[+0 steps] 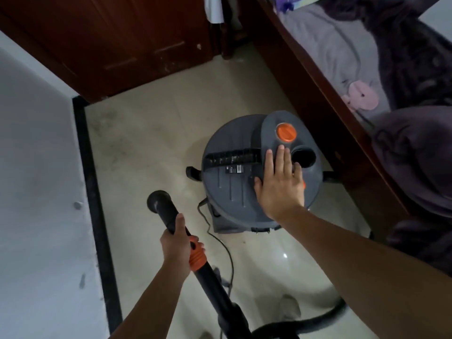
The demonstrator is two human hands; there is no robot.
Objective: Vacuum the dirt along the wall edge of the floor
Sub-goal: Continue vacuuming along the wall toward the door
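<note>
A black vacuum wand (169, 217) is gripped by the left hand (178, 245), whose fingers are curled fully round the tube just above its orange collar (197, 255). The thumb is laid along the tube toward the flared round mouth (159, 201), which is pointed forward over the floor (146, 148). The right hand (278, 184) is laid flat on the grey lid of the vacuum canister (230, 192), with fingers straight and close together, and nothing is grasped by it. Its fingertips are set just below an orange knob (286, 132) and beside a round open port (304, 156), and a dark slotted handle (232, 156) is seen to their left. The canister is stood on the pale tiled floor between the wand and a dark wooden bed frame (318, 99), on which grey and purple bedding (362, 57) is heaped. A black hose (305, 324) is curved across the bottom edge of the view, and a thin cord (221, 241) is trailed on the tiles beside the canister. Grey smudges of dirt (107, 133) are spread over the floor next to the black skirting (94, 192) at the foot of the white wall (36, 167) on the left, ahead of the wand's mouth and apart from it. A dark wooden door (122, 45) is seen at the far end.
</note>
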